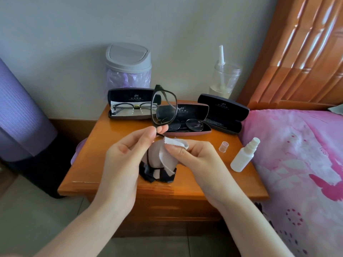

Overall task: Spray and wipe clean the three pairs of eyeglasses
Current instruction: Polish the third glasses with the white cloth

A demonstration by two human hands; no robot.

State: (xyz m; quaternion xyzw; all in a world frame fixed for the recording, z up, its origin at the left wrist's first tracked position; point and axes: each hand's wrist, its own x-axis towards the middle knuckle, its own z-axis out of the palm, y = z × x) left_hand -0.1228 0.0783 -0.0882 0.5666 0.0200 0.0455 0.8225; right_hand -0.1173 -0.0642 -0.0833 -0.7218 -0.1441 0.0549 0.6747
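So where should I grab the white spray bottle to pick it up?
Grip the spray bottle round its smooth white middle, below the bare nozzle, so a finger can press the top. Come from the near side: the bed crowds its right and its cap stands to its left.

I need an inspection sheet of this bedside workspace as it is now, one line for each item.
Surface: wooden nightstand, glossy top.
Job's things: black glasses held up; half-rim glasses in the left case; round glasses in the middle case; right case open, empty; grey cloth; spray bottle uncapped, near the right edge; clear cap beside it.
Clutter: lidded bin and plastic jar at the back.
Grips: left hand pinches the black glasses; right hand holds the cloth.
Cables: nothing seen.
Surroundings: pink bed at right, purple roll at left, grey wall.
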